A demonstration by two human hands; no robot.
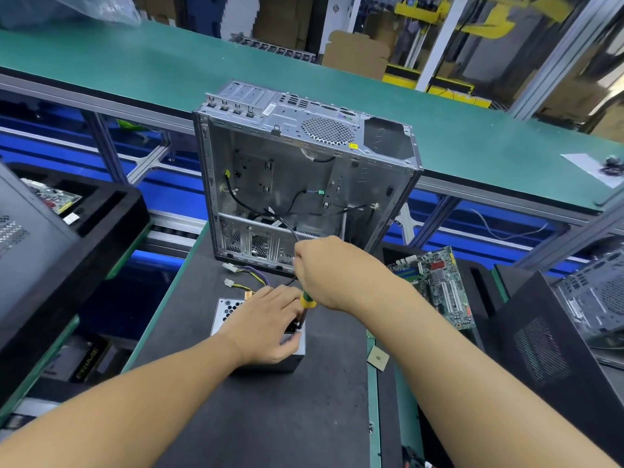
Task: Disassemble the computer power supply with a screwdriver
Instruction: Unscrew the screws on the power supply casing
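1 screwdriver (308, 303) in right hand (324, 271); left hand (270, 327) holds power supply (227, 312).

One view only: head-worn, wide-angle, facing forward and down. It looks from close above the table (256, 417); left hand (266, 327) and right hand (329, 271) sit mid-frame.
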